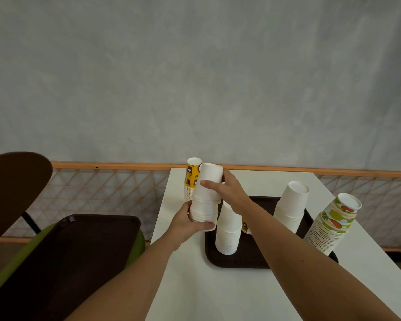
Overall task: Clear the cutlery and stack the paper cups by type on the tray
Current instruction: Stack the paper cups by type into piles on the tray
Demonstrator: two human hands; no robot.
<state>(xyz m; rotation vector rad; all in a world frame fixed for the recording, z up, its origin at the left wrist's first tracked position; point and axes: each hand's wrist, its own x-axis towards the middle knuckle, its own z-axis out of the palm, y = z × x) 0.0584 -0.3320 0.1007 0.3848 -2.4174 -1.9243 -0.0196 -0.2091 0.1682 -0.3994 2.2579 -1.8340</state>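
At centre frame, above the white counter, the left hand grips the base of a stack of plain white paper cups while the right hand clasps its top. This looks like the stacking step; next the stack should be set on the dark brown tray beside the other white stacks.

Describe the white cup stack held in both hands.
The white cup stack is plain, paper-looking cups nested upside down, bases up, leaning slightly right. It is held above the white table, at the tray's far left corner. The left hand wraps the bunched rims; the right hand grips the topmost cup.
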